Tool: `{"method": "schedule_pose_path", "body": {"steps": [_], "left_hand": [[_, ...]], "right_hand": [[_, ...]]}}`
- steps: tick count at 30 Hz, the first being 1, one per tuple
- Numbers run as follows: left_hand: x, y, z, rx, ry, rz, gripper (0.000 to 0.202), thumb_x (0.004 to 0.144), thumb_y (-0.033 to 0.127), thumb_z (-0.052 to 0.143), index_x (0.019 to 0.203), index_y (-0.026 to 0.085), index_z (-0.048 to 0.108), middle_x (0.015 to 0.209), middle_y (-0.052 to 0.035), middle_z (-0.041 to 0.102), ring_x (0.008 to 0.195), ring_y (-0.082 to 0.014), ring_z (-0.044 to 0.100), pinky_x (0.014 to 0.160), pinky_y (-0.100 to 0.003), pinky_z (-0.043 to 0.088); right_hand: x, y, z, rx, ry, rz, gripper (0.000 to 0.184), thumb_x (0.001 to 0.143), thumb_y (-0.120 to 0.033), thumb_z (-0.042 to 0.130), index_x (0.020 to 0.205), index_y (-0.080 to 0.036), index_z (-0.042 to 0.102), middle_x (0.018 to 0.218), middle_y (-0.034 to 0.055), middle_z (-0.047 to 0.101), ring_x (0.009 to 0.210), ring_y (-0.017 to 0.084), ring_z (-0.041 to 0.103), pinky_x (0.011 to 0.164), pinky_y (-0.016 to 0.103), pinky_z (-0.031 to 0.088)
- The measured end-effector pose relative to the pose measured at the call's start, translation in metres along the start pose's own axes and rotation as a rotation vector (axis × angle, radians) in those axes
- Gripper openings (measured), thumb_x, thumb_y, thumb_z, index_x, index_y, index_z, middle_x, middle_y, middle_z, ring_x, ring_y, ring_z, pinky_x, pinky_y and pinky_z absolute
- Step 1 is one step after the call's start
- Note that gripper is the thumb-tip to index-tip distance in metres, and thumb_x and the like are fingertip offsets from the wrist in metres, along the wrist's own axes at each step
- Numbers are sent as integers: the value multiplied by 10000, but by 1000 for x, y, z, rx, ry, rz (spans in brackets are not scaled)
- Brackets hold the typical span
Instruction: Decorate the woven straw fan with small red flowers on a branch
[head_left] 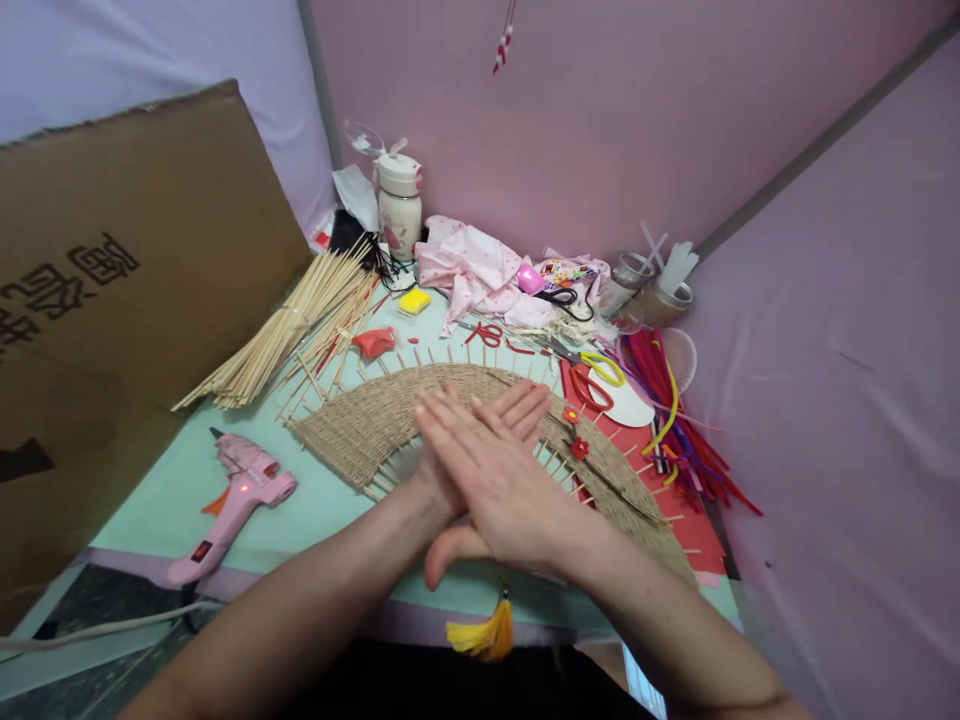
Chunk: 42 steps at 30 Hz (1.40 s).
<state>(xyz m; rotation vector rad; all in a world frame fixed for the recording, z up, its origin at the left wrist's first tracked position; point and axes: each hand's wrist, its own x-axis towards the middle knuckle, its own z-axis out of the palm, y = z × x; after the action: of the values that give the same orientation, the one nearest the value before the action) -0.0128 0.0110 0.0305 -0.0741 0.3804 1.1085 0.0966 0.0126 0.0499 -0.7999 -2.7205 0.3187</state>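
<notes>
My right hand (491, 470) lies flat across my left hand (525, 405), palm to palm, with the fingers of both stretched out. Whatever may be between the palms is hidden. Below them spreads a fan-shaped weaving of brown twine (367, 420) on thin wooden sticks. On its right side sit two small red flowers (580, 449) and a dark twig (622, 492). A yellow tassel (484, 632) hangs near the table's front edge. Behind the weaving are a red clay packet (373, 343) and thin curled red pieces (487, 335).
At left lies a pink glue gun (244, 495) with a lit red light, beside a large cardboard sheet (135, 300). Bamboo sticks (289, 325), a bottle (400, 205) and pink cloth (469, 262) stand behind. Scissors (592, 385) and pipe cleaners (667, 400) lie at right.
</notes>
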Motion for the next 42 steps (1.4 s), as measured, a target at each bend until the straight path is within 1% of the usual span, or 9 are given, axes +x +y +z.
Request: {"method": "schedule_pose_path", "body": {"steps": [4, 8, 12, 15, 21, 26, 29, 33, 42], "left_hand": [[6, 11, -7, 5, -77, -27, 765, 921, 635, 235, 1413, 87, 444, 1346, -187, 582, 1333, -269, 475, 1124, -382, 347], [12, 18, -9, -23, -121, -6, 760, 941, 611, 199, 1408, 60, 435, 1342, -191, 584, 1303, -264, 507, 1127, -396, 339], [13, 3, -9, -51, -95, 2, 690, 957, 572, 233, 1402, 93, 455, 1333, -165, 598, 1306, -253, 505, 1133, -392, 333], [13, -7, -13, -55, -58, 18, 588, 982, 480, 284, 1368, 89, 495, 1277, -142, 639, 1281, -242, 530, 1104, -342, 371], [12, -1, -22, -48, 108, -29, 503, 981, 407, 361, 1179, 21, 616, 994, -164, 727, 1032, -215, 682, 971, -294, 497], [7, 4, -17, -51, 93, 19, 515, 982, 420, 346, 1180, 32, 622, 1029, -172, 722, 1057, -210, 674, 1007, -299, 472], [3, 4, -13, -26, 66, -25, 607, 962, 532, 301, 1308, 98, 549, 1188, -165, 678, 1166, -229, 619, 1084, -374, 405], [0, 10, -13, 31, 22, -11, 768, 891, 687, 279, 1398, 139, 462, 1373, -157, 566, 1320, -245, 489, 1171, -407, 263], [-4, 20, -12, 20, -101, -26, 938, 828, 779, 254, 1453, 90, 374, 1447, -165, 491, 1408, -238, 367, 1191, -380, 202]], "right_hand": [[-10, 9, -12, -2, 107, 91, 1142, 722, -859, 115, 1540, -69, 10, 1595, 187, 166, 1487, 259, 141, 1204, 488, 157], [-18, 13, -2, -100, 60, 130, 1120, 732, -855, 162, 1534, -74, 145, 1587, 173, 209, 1488, 274, 134, 1211, 504, 109], [-9, 12, 15, -93, 65, 173, 1102, 750, -850, 195, 1522, -63, 204, 1581, 180, 228, 1486, 283, 141, 1214, 501, 113], [-1, 14, 19, 107, 131, 161, 1072, 753, -842, 141, 1523, -100, 223, 1582, 165, 237, 1478, 266, 183, 1200, 483, 203], [-13, 28, 6, 519, 388, 247, 923, 810, -648, -217, 1545, -220, 143, 1577, 98, 284, 1424, 211, 338, 1113, 478, 378], [-30, 25, 11, 151, 234, 261, 943, 816, -798, 154, 1532, -189, 220, 1570, 120, 292, 1467, 298, 214, 1180, 569, 185], [-27, 10, 23, -91, 87, 236, 1065, 766, -839, 221, 1531, -97, 196, 1577, 159, 244, 1487, 315, 108, 1196, 568, 79], [-22, -11, 31, -155, -37, 102, 1181, 694, -887, 220, 1530, -54, 161, 1584, 166, 212, 1493, 277, 97, 1212, 482, 127], [-18, -9, 19, -132, -38, 34, 1180, 706, -877, 289, 1531, -48, 134, 1576, 194, 226, 1490, 275, 119, 1204, 487, 146]]}}
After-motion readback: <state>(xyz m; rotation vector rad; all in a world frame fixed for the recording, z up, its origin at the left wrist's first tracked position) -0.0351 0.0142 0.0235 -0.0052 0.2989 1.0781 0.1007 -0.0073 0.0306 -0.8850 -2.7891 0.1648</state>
